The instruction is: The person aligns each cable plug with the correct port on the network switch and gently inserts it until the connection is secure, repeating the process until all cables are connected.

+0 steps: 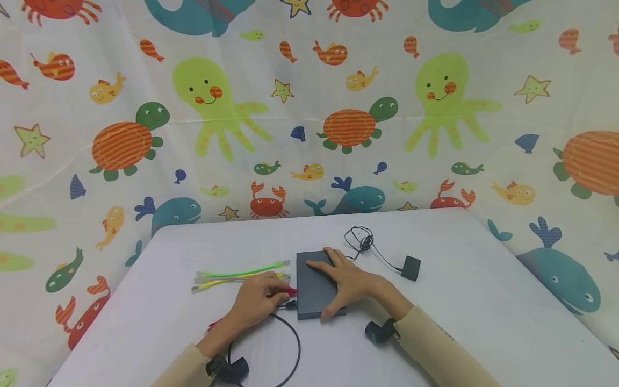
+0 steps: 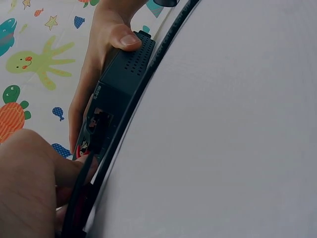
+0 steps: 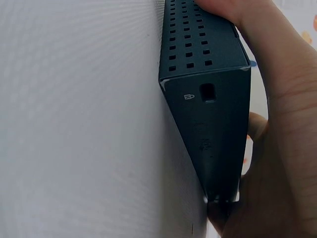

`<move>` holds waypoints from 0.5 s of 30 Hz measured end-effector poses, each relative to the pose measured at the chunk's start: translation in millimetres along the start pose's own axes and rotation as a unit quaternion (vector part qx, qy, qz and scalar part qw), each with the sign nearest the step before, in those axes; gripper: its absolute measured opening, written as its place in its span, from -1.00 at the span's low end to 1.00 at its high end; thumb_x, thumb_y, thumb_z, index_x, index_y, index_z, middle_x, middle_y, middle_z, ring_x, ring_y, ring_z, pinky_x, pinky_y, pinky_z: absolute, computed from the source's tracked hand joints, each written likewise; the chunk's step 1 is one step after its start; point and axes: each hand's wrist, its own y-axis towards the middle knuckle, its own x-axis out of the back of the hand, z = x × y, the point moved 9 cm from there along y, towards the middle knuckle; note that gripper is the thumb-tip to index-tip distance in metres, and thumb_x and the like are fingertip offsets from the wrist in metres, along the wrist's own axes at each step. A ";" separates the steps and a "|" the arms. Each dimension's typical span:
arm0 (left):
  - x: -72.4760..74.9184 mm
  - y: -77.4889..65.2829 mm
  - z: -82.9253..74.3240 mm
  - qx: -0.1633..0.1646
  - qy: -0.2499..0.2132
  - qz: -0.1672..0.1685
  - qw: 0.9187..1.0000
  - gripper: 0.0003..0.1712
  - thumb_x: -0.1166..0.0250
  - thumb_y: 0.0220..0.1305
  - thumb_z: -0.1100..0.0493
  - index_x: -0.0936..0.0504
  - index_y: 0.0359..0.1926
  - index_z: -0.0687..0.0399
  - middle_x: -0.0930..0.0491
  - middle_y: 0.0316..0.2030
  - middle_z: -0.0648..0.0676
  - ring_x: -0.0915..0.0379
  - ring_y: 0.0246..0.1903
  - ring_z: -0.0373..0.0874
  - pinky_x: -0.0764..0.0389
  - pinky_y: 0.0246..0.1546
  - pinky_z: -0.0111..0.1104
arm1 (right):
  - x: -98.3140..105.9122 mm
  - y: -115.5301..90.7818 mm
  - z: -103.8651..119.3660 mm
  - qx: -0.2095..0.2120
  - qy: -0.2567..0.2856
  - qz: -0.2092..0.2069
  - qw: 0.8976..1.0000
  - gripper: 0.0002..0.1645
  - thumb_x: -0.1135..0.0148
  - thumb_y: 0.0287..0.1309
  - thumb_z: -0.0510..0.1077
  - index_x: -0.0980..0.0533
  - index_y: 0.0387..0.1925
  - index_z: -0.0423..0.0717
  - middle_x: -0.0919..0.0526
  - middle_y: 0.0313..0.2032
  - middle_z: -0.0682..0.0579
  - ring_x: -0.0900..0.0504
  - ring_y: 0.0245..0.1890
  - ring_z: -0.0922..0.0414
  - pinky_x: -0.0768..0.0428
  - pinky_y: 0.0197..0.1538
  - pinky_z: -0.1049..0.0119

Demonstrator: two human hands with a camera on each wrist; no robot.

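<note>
A dark, flat network switch (image 1: 311,282) lies on the table, its ported side to the left. My right hand (image 1: 357,284) holds it from the right, fingers spread over the top and thumb at the near end. In the right wrist view, that hand wraps round the vented casing (image 3: 208,94). At the ported side, my left hand (image 1: 257,300) pinches the end of a red network cable (image 1: 292,292); in the left wrist view, its fingers partly hide the plug. Just nearer to me, a black cable's plug (image 1: 290,305) sits at the same side of the switch.
Green (image 1: 261,268) and yellow network cables (image 1: 213,285) lie left of the switch. Behind it to the right is a black power adapter (image 1: 411,267) with a coiled cord (image 1: 366,243). The black cable (image 1: 298,346) loops toward the front. A patterned curtain (image 1: 309,107) hangs behind the table.
</note>
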 end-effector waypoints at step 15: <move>-0.9 0.6 2.5 0.017 -0.016 0.003 1.000 -0.82 -0.51 -0.02 0.15 -0.76 -0.35 -0.22 -0.53 -0.49 -0.37 -0.40 -0.47 -0.47 -0.50 -0.39 -0.51 | 0.3 -1.0 0.6 -0.005 -0.002 0.003 1.000 0.41 -0.40 -0.48 0.60 0.07 0.46 0.54 0.27 0.53 -0.18 0.21 0.51 -0.27 -0.16 0.30 -0.38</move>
